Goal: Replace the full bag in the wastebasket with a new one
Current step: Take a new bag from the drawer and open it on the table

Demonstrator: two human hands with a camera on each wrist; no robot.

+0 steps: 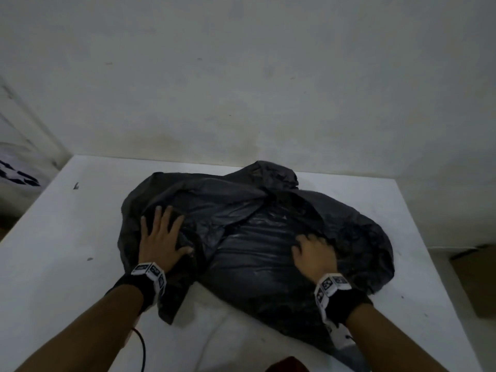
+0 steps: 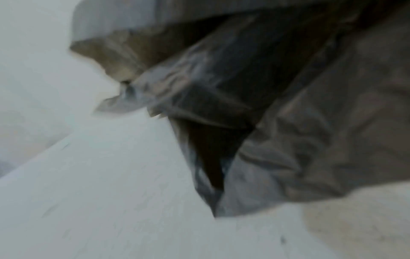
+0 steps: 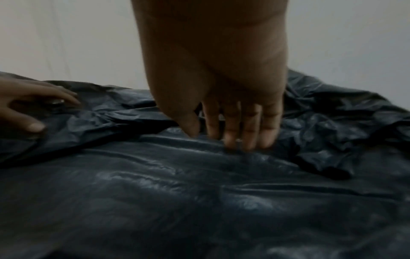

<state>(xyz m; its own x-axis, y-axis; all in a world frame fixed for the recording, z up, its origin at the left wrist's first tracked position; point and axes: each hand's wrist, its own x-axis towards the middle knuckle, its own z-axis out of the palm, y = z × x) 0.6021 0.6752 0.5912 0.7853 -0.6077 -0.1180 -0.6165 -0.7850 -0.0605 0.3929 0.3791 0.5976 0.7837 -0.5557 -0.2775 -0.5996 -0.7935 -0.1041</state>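
Observation:
A black plastic bin bag [image 1: 255, 232] lies flattened and crumpled on a white table [image 1: 67, 251]. My left hand [image 1: 163, 232] lies flat on the bag's left part with its fingers spread. My right hand [image 1: 311, 245] rests on the right part. In the right wrist view its fingers [image 3: 250, 133] point down with their tips pressing the smooth plastic [image 3: 199, 201], and the left hand [image 3: 33, 108] shows at the far left. The left wrist view is blurred and shows only folds of the bag [image 2: 244, 87] over the table [image 2: 111, 192]. No wastebasket is in view.
A pale wall [image 1: 241, 76] rises right behind the table's far edge. A cardboard box [image 1: 477, 277] sits on the floor to the right. A dark cable [image 1: 142, 345] hangs by my left forearm. A dark red shape [image 1: 287, 365] is at the bottom edge.

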